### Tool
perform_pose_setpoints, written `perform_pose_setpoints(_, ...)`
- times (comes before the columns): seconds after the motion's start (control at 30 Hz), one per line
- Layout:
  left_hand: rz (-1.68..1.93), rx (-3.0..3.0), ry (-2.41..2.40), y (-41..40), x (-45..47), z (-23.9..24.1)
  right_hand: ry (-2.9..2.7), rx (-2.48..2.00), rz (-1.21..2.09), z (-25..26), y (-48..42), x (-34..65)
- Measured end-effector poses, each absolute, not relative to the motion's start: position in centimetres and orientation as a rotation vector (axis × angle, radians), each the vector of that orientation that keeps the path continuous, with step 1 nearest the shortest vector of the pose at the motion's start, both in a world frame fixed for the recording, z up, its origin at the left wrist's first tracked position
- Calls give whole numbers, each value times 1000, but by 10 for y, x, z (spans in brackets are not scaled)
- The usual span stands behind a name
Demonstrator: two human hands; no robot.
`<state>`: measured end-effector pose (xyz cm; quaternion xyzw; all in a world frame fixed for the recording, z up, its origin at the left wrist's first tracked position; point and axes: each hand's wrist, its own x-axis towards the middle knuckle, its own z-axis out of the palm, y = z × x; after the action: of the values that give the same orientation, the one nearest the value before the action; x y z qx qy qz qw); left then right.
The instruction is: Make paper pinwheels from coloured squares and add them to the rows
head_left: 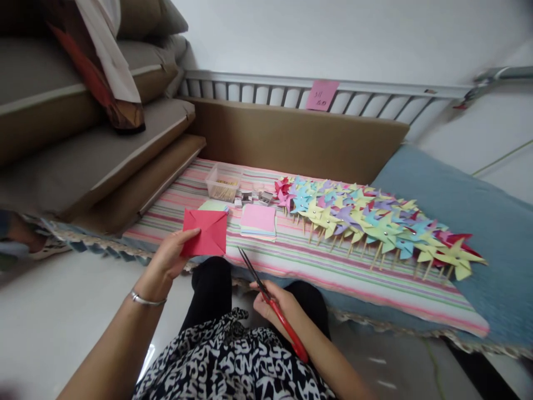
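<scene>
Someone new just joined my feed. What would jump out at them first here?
Most likely the crowd of multicoloured paper pinwheels on sticks, filling the right part of the striped cloth. Next, the red paper square in the left hand, near the cloth's front edge, and the red-handled scissors in the right hand, blades pointing away from the body.
</scene>
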<state>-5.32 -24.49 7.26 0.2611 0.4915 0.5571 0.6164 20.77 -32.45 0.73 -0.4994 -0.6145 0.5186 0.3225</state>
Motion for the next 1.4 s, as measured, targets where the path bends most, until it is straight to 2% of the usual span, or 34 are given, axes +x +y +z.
perform_pose_setpoints(0.47, 1242, 640, 1007, -265, -17, 85, -1700, -1493, 1462, 64, -365, 234)
perform_pose_setpoints(1.4, 1137, 666, 949, -279, -3, 81, -1808, -1517, 1419, 69, -357, 227)
